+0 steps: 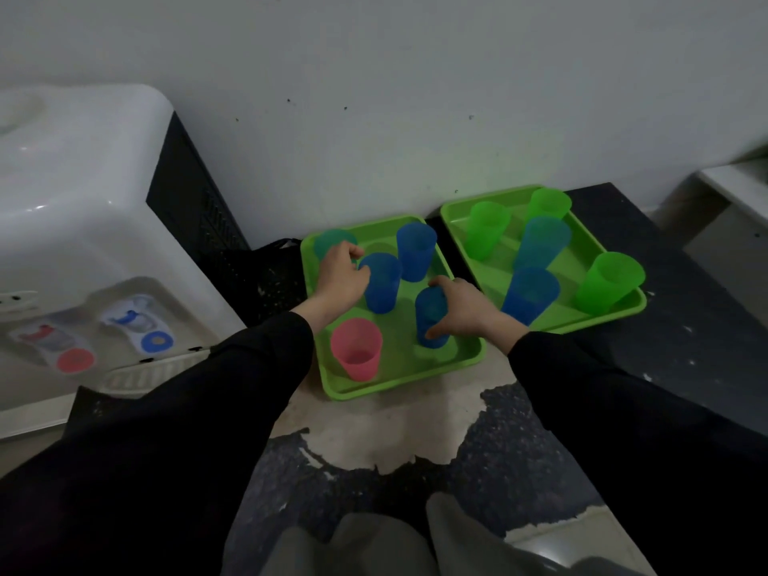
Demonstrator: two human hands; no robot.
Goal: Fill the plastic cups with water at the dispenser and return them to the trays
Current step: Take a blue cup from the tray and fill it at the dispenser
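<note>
Two green trays lie side by side on the dark counter by the wall. On the near tray [399, 384] stand a pink cup [356, 349], several blue cups and a teal cup [330, 242] at the far left corner. My left hand [340, 276] curls round the teal cup. My right hand [461, 305] grips a blue cup [430, 315] near the tray's right side. Another blue cup [380, 284] stands between my hands. The far tray [582, 264] holds green and blue cups.
A white water dispenser [83, 226] stands at the left, with a red tap [41, 332] and a blue tap [131, 318] above a drip grille. The counter's surface is worn and patchy in front of the trays. A white ledge shows at the far right.
</note>
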